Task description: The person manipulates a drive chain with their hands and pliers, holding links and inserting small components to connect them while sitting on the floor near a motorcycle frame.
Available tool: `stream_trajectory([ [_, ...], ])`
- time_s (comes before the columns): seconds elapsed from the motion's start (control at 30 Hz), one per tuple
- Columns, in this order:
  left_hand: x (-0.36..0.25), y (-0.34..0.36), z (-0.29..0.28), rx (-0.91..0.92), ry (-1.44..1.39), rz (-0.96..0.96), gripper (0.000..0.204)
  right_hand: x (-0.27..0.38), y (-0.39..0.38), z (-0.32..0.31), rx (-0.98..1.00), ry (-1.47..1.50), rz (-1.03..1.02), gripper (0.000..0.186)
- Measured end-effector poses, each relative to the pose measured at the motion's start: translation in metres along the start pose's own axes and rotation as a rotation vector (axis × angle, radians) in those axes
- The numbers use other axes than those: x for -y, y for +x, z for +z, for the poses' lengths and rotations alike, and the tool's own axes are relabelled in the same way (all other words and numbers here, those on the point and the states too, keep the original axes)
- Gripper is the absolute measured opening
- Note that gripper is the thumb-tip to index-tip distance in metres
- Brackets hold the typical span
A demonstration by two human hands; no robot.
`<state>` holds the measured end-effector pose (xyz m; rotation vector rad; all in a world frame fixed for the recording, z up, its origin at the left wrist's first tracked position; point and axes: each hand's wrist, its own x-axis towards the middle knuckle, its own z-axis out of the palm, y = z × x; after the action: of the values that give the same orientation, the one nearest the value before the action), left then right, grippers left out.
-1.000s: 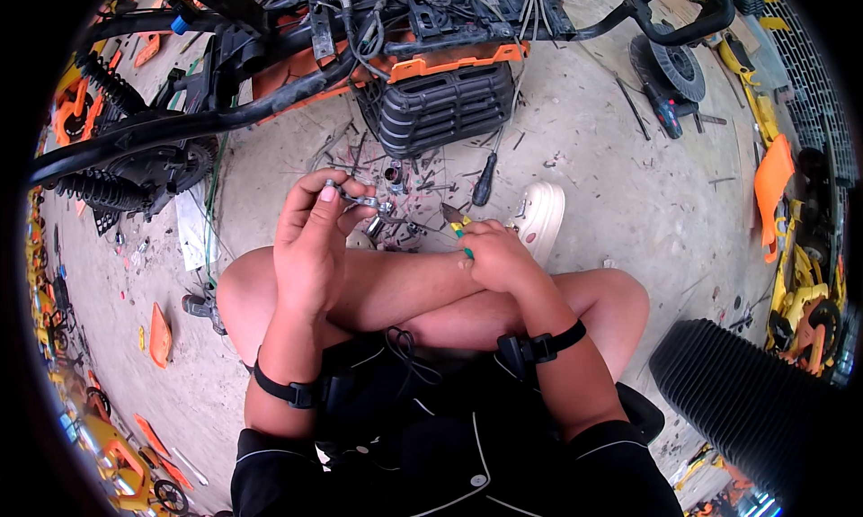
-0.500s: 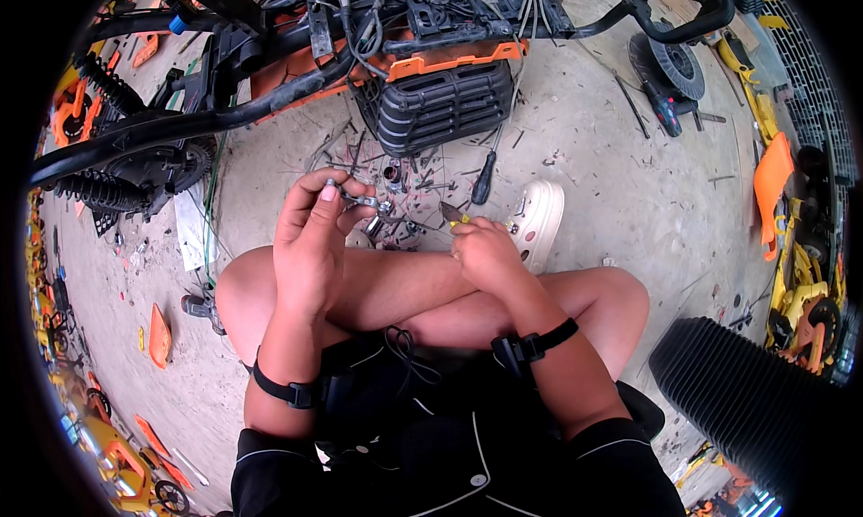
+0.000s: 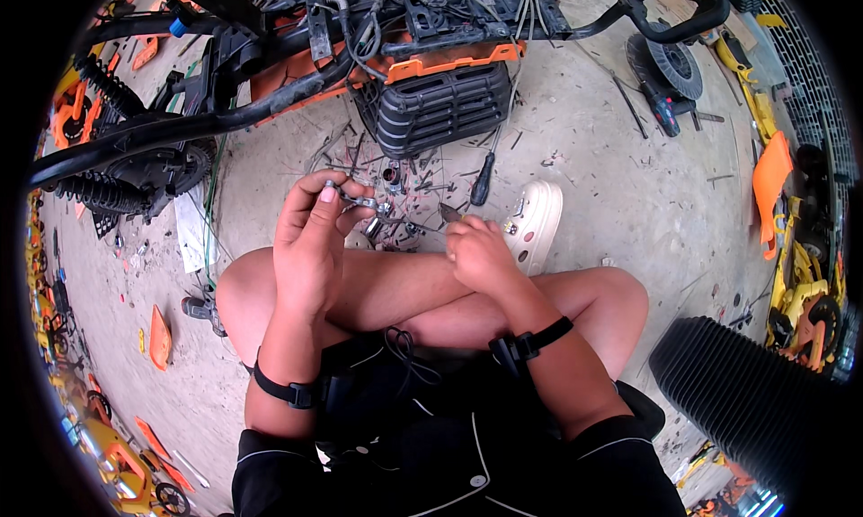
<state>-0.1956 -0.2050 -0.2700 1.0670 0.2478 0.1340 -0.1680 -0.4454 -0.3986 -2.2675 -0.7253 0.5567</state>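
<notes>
I sit cross-legged on a concrete floor. My left hand (image 3: 306,247) is raised over my knee and pinches a small silvery metal part (image 3: 349,197) between thumb and fingertips. Thin wires trail from that part toward the floor. My right hand (image 3: 476,252) is closed around a small hand tool, and only the tool's dark pointed tip (image 3: 448,213) sticks out, aimed left at the metal part. A short gap separates the tip from the part. Both wrists wear black straps.
A black ribbed housing (image 3: 440,108) on an orange and black machine frame (image 3: 449,63) stands just ahead. A screwdriver (image 3: 483,180), wire scraps and a white clog (image 3: 537,222) lie on the floor. A black ribbed hose (image 3: 746,400) is at lower right, and orange parts (image 3: 771,180) are at right.
My right hand has shifted a little left and up toward the left hand, and the tool's green handle no longer shows. The left hand has hardly moved.
</notes>
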Motion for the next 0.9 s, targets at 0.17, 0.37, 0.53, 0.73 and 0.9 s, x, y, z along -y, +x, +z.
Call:
stream_trajectory([
  [0.17, -0.001, -0.001, 0.0, -0.006, 0.031, -0.003, 0.021, 0.002, 0.015, -0.027, -0.324, 0.464, 0.041, 0.005],
  [0.37, 0.0, 0.0, 0.0, -0.002, 0.016, 0.001, 0.021, 0.002, 0.016, -0.025, -0.413, 0.522, 0.139, 0.003],
  [0.53, 0.001, 0.0, -0.001, 0.001, 0.019, 0.003, 0.021, 0.005, 0.017, -0.024, -0.477, 0.415, 0.278, 0.006],
  [0.73, 0.0, -0.001, 0.001, 0.0, 0.047, -0.007, 0.021, 0.007, 0.017, -0.024, -0.52, 0.227, 0.206, 0.011],
  [0.9, 0.001, 0.0, 0.001, 0.005, 0.035, 0.013, 0.021, 0.008, 0.017, -0.023, -0.504, 0.256, 0.223, 0.015],
])
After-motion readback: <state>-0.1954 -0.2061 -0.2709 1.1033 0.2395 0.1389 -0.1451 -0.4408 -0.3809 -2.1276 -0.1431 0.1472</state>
